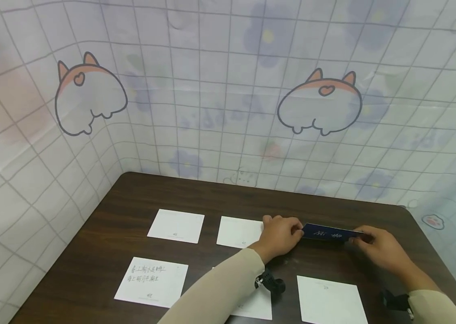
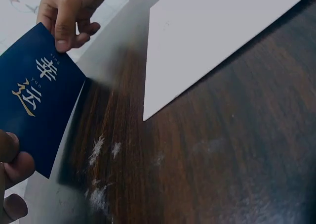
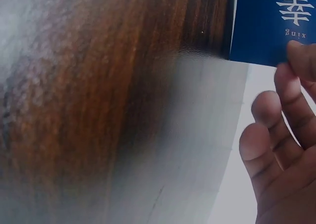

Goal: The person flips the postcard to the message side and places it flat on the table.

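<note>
A dark blue card (image 1: 325, 232) with large white and gold characters is held up on edge over the far right of the table, tilted. My left hand (image 1: 279, 234) pinches its left end between thumb and fingers. At the opposite end, my right hand (image 1: 383, 249) pinches it the same way. The left wrist view shows the blue card (image 2: 42, 93) with its printed face and both hands at its ends. In the right wrist view, thumb and forefinger grip a corner of the card (image 3: 261, 31), while the other fingers stay loosely bent beside it.
Several white cards lie on the dark wooden table (image 1: 102, 238): one far left (image 1: 176, 226), one partly behind my left hand (image 1: 234, 231), a handwritten one (image 1: 151, 281) at near left, one under my left forearm (image 1: 254, 303), and one (image 1: 331, 299) at near right. A patterned curtain (image 1: 212, 90) surrounds the table.
</note>
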Demonstrator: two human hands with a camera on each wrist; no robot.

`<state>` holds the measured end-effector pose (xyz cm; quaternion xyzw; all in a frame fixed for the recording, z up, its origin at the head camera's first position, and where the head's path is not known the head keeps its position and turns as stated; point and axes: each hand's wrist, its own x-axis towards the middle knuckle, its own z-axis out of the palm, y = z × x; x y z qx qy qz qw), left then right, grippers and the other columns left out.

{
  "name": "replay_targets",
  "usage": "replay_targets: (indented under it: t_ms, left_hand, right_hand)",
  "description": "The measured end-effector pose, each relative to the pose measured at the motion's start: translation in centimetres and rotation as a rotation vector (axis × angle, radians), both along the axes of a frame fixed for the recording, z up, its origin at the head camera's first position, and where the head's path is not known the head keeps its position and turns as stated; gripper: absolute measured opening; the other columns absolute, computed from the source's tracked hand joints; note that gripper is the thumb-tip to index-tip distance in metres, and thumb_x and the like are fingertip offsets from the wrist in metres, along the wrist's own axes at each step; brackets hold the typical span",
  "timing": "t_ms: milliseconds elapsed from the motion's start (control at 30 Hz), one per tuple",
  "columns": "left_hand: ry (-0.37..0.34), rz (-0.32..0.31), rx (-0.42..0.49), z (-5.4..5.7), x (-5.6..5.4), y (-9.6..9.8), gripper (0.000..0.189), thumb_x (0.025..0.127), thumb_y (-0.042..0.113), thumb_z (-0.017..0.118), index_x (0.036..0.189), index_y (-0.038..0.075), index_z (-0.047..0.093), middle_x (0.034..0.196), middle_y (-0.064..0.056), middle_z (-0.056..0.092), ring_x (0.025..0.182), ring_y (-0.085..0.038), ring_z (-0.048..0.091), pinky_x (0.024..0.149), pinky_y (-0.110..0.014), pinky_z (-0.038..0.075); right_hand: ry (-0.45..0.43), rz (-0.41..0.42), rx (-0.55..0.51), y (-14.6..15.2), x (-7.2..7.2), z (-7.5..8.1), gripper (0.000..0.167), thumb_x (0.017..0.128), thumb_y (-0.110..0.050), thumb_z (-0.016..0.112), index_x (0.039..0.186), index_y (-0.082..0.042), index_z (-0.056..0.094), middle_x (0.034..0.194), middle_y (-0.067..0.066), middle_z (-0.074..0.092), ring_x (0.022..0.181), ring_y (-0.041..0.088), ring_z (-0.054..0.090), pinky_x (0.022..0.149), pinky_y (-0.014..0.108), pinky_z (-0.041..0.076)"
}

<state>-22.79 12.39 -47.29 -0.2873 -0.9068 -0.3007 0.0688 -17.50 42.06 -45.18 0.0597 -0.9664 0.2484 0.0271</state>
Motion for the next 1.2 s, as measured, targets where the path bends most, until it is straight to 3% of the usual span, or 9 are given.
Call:
replay_targets:
  t_ms: [200, 433, 533, 667, 800, 900, 1033, 1200]
  left_hand:
    - [-0.009, -0.015, 0.001, 0.0, 0.0, 0.0, 0.012, 0.101, 0.033, 0.066, 0.104, 0.028, 0.076, 0.081, 0.023, 0.067, 0.082, 0.001, 0.052, 0.086, -0.037, 0.029]
    - [-0.024, -0.026, 0.017, 0.2, -0.1, -0.4, 0.01, 0.1, 0.031, 0.067, 0.103, 0.03, 0.077, 0.081, 0.025, 0.067, 0.088, 0.002, 0.055, 0.088, -0.038, 0.03]
    - [-0.03, -0.033, 0.035, 0.1, -0.2, -0.6, 0.012, 0.1, 0.029, 0.066, 0.104, 0.029, 0.077, 0.083, 0.025, 0.068, 0.089, 0.002, 0.056, 0.089, -0.038, 0.03]
    - [-0.041, -0.049, 0.082, 0.1, -0.3, -1.0, 0.021, 0.1, 0.021, 0.06, 0.104, 0.029, 0.079, 0.085, 0.026, 0.068, 0.084, 0.003, 0.055, 0.086, -0.036, 0.027]
    - [-0.064, -0.055, 0.113, 0.1, -0.5, -1.2, 0.024, 0.1, 0.023, 0.057, 0.105, 0.03, 0.079, 0.08, 0.028, 0.065, 0.083, 0.003, 0.053, 0.085, -0.037, 0.025]
    - [-0.073, -0.053, 0.107, -0.1, -0.5, -1.2, 0.02, 0.101, 0.032, 0.06, 0.106, 0.031, 0.079, 0.081, 0.029, 0.066, 0.087, 0.003, 0.052, 0.085, -0.037, 0.025]
    - [-0.084, -0.055, 0.099, -0.1, -0.5, -1.4, 0.016, 0.1, 0.038, 0.065, 0.106, 0.031, 0.078, 0.083, 0.031, 0.066, 0.087, 0.004, 0.052, 0.086, -0.039, 0.026]
    - [-0.075, -0.068, 0.08, -0.2, -0.4, -1.6, 0.014, 0.098, 0.036, 0.069, 0.105, 0.031, 0.079, 0.084, 0.031, 0.065, 0.086, 0.003, 0.05, 0.087, -0.039, 0.027]
  right_hand:
    - [-0.007, 0.012, -0.015, 0.4, 0.3, 0.0, 0.014, 0.101, -0.02, 0.067, 0.112, -0.013, 0.073, 0.11, 0.011, 0.072, 0.102, 0.04, 0.067, 0.071, 0.048, 0.053]
    - [-0.005, 0.022, -0.07, 1.0, 0.2, -0.3, 0.022, 0.099, -0.005, 0.064, 0.118, -0.011, 0.073, 0.119, 0.018, 0.07, 0.108, 0.044, 0.064, 0.069, 0.039, 0.05]
    - [-0.02, 0.007, -0.135, 1.0, 0.3, -0.1, 0.025, 0.1, -0.003, 0.061, 0.121, -0.009, 0.072, 0.124, 0.022, 0.067, 0.093, 0.032, 0.066, 0.061, 0.036, 0.05]
    - [-0.058, -0.012, -0.205, 0.8, 0.6, 0.3, 0.023, 0.104, -0.01, 0.059, 0.123, -0.007, 0.071, 0.12, 0.018, 0.068, 0.079, 0.016, 0.058, 0.06, 0.032, 0.053]
    - [-0.082, -0.014, -0.246, 0.8, 0.8, 0.4, 0.023, 0.106, -0.015, 0.059, 0.122, -0.005, 0.071, 0.11, 0.011, 0.068, 0.081, 0.015, 0.055, 0.063, 0.032, 0.052]
    - [-0.084, -0.005, -0.257, 0.7, 0.9, 0.3, 0.024, 0.104, -0.018, 0.062, 0.122, -0.005, 0.072, 0.112, 0.012, 0.069, 0.081, 0.013, 0.056, 0.062, 0.032, 0.05]
    - [-0.069, 0.015, -0.214, 0.5, 0.8, 0.2, 0.026, 0.102, -0.023, 0.066, 0.122, -0.007, 0.072, 0.119, 0.013, 0.07, 0.089, 0.007, 0.062, 0.068, 0.029, 0.052]
    - [-0.057, 0.055, -0.18, 0.2, 0.7, -0.1, 0.032, 0.1, -0.025, 0.07, 0.125, -0.006, 0.069, 0.116, 0.011, 0.071, 0.09, 0.008, 0.063, 0.071, 0.028, 0.053]
